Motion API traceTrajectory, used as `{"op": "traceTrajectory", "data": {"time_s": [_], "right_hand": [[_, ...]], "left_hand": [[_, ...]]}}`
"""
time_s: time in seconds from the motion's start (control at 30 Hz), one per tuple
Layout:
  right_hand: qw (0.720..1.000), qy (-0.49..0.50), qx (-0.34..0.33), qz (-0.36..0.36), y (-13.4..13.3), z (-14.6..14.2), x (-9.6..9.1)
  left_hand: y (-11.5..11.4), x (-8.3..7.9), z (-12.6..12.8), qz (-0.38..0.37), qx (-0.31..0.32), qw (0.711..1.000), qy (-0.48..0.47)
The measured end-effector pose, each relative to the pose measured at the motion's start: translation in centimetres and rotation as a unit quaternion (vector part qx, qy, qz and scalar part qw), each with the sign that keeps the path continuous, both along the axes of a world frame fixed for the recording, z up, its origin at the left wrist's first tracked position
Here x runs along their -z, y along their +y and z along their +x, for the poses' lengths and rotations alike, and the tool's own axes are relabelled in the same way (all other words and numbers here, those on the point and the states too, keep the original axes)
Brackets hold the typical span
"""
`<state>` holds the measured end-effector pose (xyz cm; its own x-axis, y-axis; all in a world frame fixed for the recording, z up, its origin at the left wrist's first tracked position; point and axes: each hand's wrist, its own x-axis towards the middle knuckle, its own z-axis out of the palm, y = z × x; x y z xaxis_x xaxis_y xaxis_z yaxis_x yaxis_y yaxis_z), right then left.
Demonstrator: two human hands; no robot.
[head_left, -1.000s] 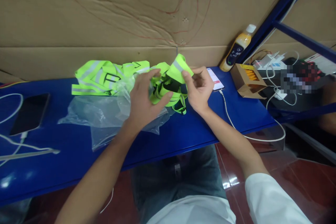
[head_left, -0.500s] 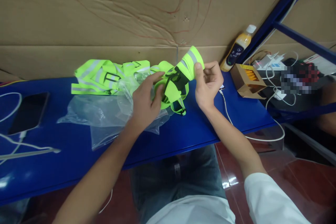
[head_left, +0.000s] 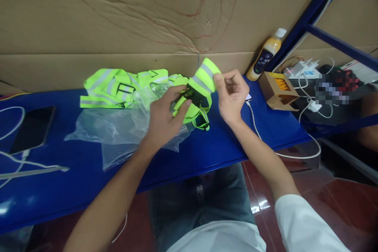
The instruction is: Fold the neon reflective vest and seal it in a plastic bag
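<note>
- Phone (head_left: 32, 126): dark, face up near the left edge of the blue table (head_left: 206, 153), white cable (head_left: 17, 157) trailing from its near end; unchanged across the last second.
- Folded vests (head_left: 118, 86): a flat pile of fluorescent yellow with grey reflective bands, along the back edge left of centre, against the cardboard wall (head_left: 118, 19); not shifted.
- Clear plastic bag (head_left: 112, 130): crumpled, lying in front of that pile and reaching under the left wrist; same position as before.
- Left hand (head_left: 163, 120): fingers closed on the lower loops of the strap vest (head_left: 196, 94), thumb now pressed on its black buckle; a moment earlier the fingers sat lower and looser on the webbing.
- Strap vest: held above the table's middle, between both hands, its lower loops hanging onto the surface. The reflective band has dropped and drawn back toward the left hand after being lifted higher half a second ago, so the bundle reads as being gathered tighter, judged from posture only.
- Right hand (head_left: 232, 96): thumb and forefinger pinched on the top end of the reflective band, other fingers curled.
- Second phone (head_left: 249, 97): mostly hidden behind the right hand, charging lead running to the front edge.
- Juice bottle (head_left: 267, 55) and open carton (head_left: 276, 90): at the back right corner, unmoved.
</note>
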<state>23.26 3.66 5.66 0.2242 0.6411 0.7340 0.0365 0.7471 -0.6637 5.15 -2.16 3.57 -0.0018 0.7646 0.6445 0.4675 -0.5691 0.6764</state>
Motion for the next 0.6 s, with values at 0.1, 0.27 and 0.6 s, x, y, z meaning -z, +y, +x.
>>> {"op": "traceTrajectory", "data": {"time_s": [0.1,0.27,0.6], "right_hand": [[0.999,0.001,0.047,-0.014,1.8,1.6,0.2],[0.993,-0.097,0.045,-0.040,4.1,3.3,1.2],[0.995,-0.093,0.033,0.026,-3.7,2.0,-2.4]], "left_hand": [[0.6,-0.6,-1.1,-0.011,0.029,0.999,-0.038],[1.2,-0.8,-1.8,-0.030,0.047,0.995,-0.086],[2.5,1.4,-1.8,-0.026,-0.014,0.985,-0.169]]}}
